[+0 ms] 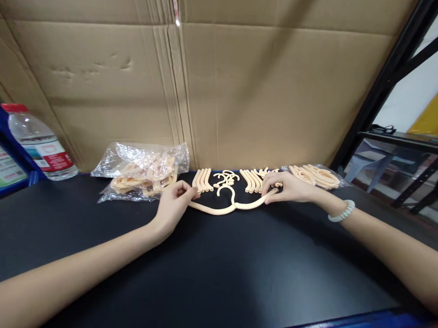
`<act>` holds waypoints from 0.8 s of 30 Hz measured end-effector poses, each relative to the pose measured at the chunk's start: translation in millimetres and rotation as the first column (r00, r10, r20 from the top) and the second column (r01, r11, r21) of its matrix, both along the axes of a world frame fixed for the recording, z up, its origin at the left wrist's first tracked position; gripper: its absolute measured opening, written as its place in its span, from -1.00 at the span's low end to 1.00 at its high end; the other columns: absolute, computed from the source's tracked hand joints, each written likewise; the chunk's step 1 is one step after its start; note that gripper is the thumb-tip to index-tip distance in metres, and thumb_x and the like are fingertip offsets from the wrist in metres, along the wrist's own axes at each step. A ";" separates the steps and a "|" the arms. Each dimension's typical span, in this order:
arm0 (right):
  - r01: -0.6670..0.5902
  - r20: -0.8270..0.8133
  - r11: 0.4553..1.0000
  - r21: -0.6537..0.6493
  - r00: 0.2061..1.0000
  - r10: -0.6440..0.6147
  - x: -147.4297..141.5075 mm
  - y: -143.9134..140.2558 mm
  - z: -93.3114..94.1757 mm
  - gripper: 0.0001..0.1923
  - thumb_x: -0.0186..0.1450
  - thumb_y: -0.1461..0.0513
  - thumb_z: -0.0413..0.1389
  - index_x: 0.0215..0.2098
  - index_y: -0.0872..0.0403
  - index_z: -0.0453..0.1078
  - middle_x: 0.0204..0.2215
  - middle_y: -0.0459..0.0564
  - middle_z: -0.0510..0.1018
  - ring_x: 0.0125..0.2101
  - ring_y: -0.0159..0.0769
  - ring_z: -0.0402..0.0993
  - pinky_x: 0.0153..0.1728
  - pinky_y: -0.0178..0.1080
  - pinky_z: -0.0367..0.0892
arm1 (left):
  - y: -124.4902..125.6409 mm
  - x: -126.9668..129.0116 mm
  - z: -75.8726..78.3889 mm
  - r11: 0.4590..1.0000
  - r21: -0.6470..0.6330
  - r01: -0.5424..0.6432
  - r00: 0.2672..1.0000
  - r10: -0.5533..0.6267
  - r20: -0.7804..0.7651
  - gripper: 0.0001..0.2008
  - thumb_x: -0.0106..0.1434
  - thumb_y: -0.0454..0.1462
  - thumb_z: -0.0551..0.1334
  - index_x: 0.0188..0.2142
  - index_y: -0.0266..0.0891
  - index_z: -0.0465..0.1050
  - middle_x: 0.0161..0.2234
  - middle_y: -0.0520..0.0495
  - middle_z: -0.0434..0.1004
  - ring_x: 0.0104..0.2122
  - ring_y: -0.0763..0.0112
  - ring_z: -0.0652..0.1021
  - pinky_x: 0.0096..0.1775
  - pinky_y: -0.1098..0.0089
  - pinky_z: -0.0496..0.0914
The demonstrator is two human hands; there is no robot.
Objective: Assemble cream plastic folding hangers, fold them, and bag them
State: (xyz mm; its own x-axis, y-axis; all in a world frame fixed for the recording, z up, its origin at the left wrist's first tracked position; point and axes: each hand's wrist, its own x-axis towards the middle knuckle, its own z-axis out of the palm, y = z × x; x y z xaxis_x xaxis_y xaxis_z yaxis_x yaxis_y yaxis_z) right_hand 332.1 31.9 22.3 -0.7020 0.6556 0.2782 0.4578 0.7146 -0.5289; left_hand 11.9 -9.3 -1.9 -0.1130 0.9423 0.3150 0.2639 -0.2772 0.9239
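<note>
While both hands pinch the ends of the hanger (224, 208) on the desk (214, 275), left hand (173, 205) and right hand (288, 187) seem to be snapping its pieces together; pressing the joints firmly looks needed.

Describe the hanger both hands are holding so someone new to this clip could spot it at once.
Start at the cardboard wall behind the black table; a row of cream plastic pieces lies along its foot. Just in front of that row lies the assembled hanger, left hand and right hand at its two ends. Unlike the loose pieces behind, it is one joined curve with a hook.
</note>
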 end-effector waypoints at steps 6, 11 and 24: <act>-0.027 0.128 1.000 -0.007 0.991 0.028 -1.8 0.5 -4.7 -0.80 0.19 0.10 0.24 -0.37 0.09 0.54 -0.38 -0.02 0.56 -0.32 -0.29 0.43 -0.25 -0.22 0.30 | -13.0 8.2 3.1 0.994 0.040 0.105 0.951 -0.089 -0.295 -0.86 0.10 -0.24 0.26 -0.52 -0.22 0.36 -0.50 0.04 0.46 -0.46 0.38 0.42 -0.39 0.40 0.25; -0.016 0.171 0.999 -0.048 0.985 0.024 -1.5 -0.2 -5.5 -0.76 0.19 0.09 0.23 -0.36 0.11 0.53 -0.42 -0.03 0.55 -0.42 -0.35 0.39 -0.37 -0.28 0.30 | -18.0 9.3 4.3 0.978 0.093 0.184 0.890 -0.126 -0.438 -0.89 0.15 -0.24 0.19 -0.47 -0.20 0.36 -0.44 0.03 0.46 -0.38 0.34 0.46 -0.33 0.38 0.29; 0.012 0.205 0.989 -0.146 0.979 0.018 1.3 0.8 -2.4 -0.74 0.17 0.09 0.24 -0.30 0.12 0.52 -0.37 -0.02 0.56 -0.41 -0.36 0.42 -0.36 -0.28 0.34 | -21.4 11.4 6.8 0.965 0.149 0.217 0.839 -0.106 -0.534 -0.90 0.16 -0.27 0.15 -0.47 -0.19 0.35 -0.45 0.00 0.47 -0.41 0.34 0.48 -0.33 0.38 0.35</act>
